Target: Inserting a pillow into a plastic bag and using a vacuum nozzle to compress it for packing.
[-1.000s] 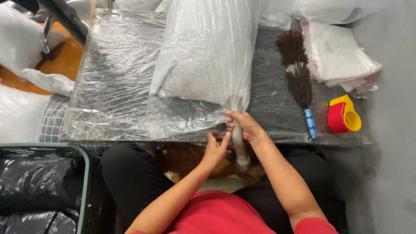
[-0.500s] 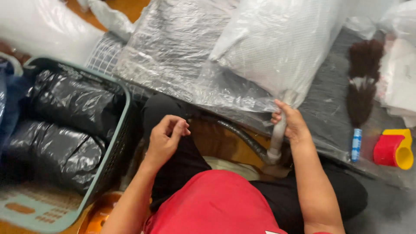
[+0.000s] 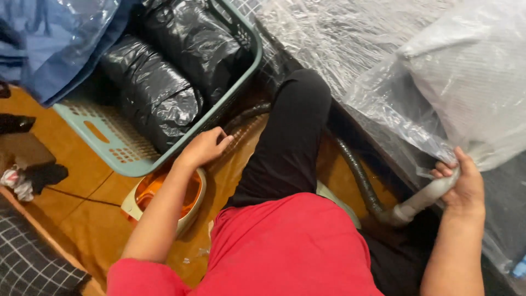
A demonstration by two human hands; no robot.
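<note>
My right hand (image 3: 463, 181) grips the grey-white vacuum nozzle (image 3: 423, 198) together with the gathered neck of a clear plastic bag (image 3: 416, 115) that holds a grey pillow (image 3: 476, 77). The nozzle joins a dark ribbed hose (image 3: 359, 172) running under the table edge past my knee. My left hand (image 3: 204, 147) reaches down to the left, fingers curled, touching the rim of an orange and cream vacuum unit (image 3: 164, 192) beside the green basket (image 3: 137, 159). It holds nothing that I can see.
The green basket holds black plastic-wrapped bundles (image 3: 159, 82). A blue plastic-covered bundle (image 3: 49, 38) lies at the top left. Plastic sheet covers the low table (image 3: 339, 38). Dark cloth scraps (image 3: 27, 164) sit on the orange floor at the left.
The view has swung left and down. My left hand left the nozzle and dropped to the vacuum unit by the basket. My right hand kept its grip on the nozzle and bag neck.
</note>
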